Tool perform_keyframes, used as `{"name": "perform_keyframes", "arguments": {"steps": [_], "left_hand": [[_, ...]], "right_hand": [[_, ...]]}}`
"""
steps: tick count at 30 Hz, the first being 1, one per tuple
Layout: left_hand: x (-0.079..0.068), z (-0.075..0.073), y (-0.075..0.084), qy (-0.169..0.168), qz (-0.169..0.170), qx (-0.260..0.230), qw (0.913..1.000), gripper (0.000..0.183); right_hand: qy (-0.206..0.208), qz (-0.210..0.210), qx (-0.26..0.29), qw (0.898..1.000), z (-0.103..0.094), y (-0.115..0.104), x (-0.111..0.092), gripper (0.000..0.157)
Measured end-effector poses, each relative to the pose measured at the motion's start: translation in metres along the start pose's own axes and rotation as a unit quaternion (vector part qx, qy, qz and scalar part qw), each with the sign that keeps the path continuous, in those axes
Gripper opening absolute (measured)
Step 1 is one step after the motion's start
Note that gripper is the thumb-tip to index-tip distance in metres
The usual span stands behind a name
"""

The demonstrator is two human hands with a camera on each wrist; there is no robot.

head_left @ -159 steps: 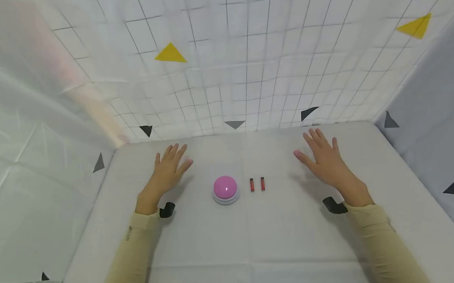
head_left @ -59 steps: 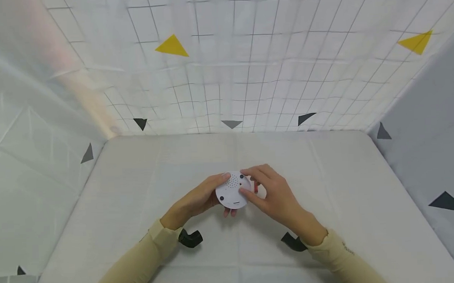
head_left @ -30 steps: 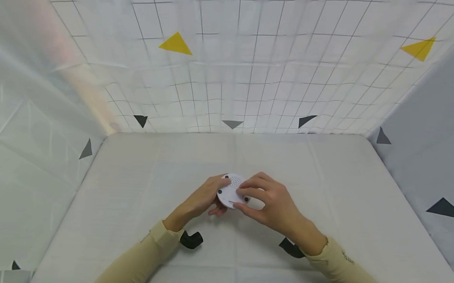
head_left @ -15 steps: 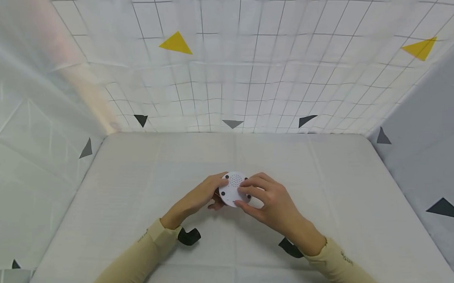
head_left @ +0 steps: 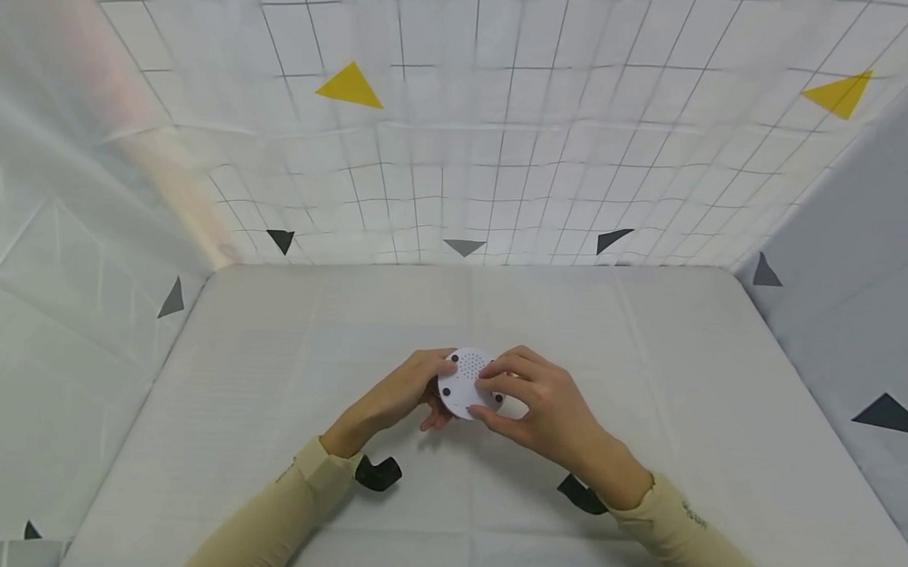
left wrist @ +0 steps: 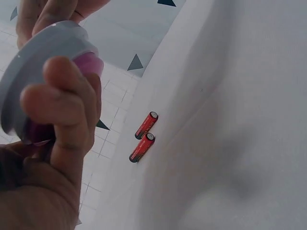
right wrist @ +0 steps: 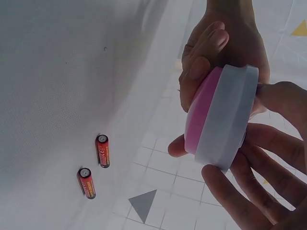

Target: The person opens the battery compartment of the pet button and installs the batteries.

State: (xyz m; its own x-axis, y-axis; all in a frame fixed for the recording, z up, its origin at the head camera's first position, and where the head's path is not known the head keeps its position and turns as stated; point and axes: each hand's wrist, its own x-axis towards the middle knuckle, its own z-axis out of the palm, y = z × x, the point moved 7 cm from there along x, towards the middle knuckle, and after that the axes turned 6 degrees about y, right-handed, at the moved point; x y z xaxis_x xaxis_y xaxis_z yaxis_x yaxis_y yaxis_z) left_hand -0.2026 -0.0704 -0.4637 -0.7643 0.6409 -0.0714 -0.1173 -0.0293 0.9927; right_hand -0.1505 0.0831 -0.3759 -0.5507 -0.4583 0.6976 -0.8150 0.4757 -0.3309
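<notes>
A round push button (head_left: 464, 392) with a white base and pink dome is held above the table, its underside facing up toward the head camera. That underside shows a speaker grille and dark round feet. My left hand (head_left: 401, 395) grips it from the left, thumb over the base edge and fingers curled under the pink dome (right wrist: 204, 112). From the right, my right hand (head_left: 550, 401) holds the base (right wrist: 229, 112), thumb near its lower edge and fingertips on the underside. The right fingers cover part of the base in the head view.
Two red batteries lie side by side on the white table (head_left: 350, 320), the upper battery (right wrist: 102, 151) and the lower battery (right wrist: 87, 183); the right hand hides them in the head view. A grid-lined white sheet (head_left: 554, 146) rises behind the table.
Earlier the button sat dome up on the table with both hands open and apart. It was lifted and turned over; since then it has rotated, and lately only its tilt shifts slightly.
</notes>
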Motion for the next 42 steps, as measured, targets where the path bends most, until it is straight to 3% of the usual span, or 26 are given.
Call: {"name": "perform_keyframes", "arguments": {"steps": [9,24,42], "left_hand": [[0.0003,0.0016,0.0009,-0.001,-0.004,-0.007,1.0000,0.038],[0.0006,0.0023,0.0038,-0.015,0.017,-0.001,0.9997,0.040],[-0.0005,0.0038,0.0002,-0.003,0.011,-0.037,0.9993,0.039]], "right_hand": [[0.009,-0.012,-0.002,1.000,-0.0002,-0.0003,-0.0005,0.026],[0.034,-0.032,0.035,0.998,-0.0038,-0.0029,-0.0006,0.017],[0.002,-0.018,0.012,1.000,-0.0020,0.0011,-0.0003,0.030]]}}
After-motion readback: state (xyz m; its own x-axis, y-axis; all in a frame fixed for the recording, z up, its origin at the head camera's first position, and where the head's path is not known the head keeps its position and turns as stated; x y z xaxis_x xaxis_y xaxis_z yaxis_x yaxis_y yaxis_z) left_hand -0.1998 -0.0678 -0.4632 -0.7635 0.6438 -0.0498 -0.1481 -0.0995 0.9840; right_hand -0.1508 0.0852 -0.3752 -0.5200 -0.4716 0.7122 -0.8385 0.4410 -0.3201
